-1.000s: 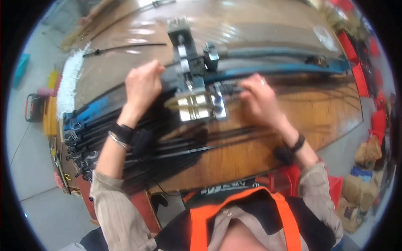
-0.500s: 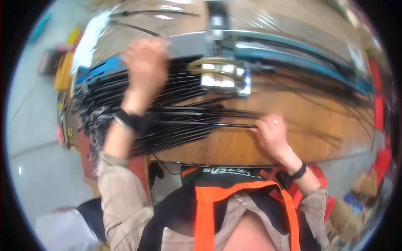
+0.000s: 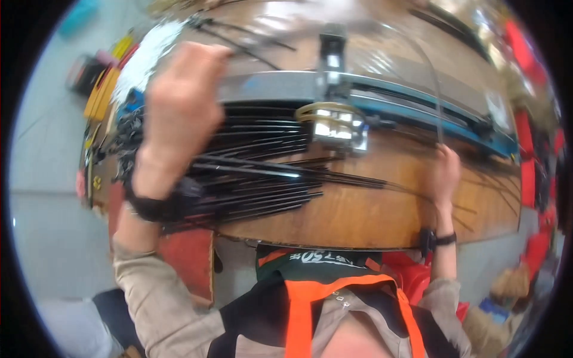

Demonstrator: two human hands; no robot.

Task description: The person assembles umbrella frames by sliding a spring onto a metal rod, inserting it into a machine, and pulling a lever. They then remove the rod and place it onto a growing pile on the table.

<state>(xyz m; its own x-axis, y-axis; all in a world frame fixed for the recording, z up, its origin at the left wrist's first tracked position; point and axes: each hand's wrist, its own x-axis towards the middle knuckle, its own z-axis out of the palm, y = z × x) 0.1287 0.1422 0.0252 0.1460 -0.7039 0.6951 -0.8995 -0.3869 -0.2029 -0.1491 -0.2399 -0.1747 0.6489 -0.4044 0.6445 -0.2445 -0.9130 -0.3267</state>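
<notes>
My left hand (image 3: pixel 186 104) is raised over the left part of the table, blurred, its fingers curled closed. What they hold, if anything, is hidden. Beneath it lie several long black rods (image 3: pixel 262 197) in a loose bundle, their tangled ends (image 3: pixel 128 119) at the left. At the right, my right hand (image 3: pixel 446 173) is closed at the lower end of a thin grey cable (image 3: pixel 434 77), which curves up and away over the rail. Between my hands stands a shiny metal block (image 3: pixel 334 130) with a yellowish hose (image 3: pixel 325 111) looped over it.
A long blue-edged rail (image 3: pixel 412 104) crosses the wooden table (image 3: pixel 370 215) behind the block. Two dark rods (image 3: pixel 253 51) lie at the far left, beside crumpled clear plastic (image 3: pixel 143 59). Yellow bins (image 3: pixel 102 95) stand left of the table.
My right hand has left the end of a black rod and moved right and up, now with the thin cable. My left hand has shifted left and looks larger, closer to the camera.
</notes>
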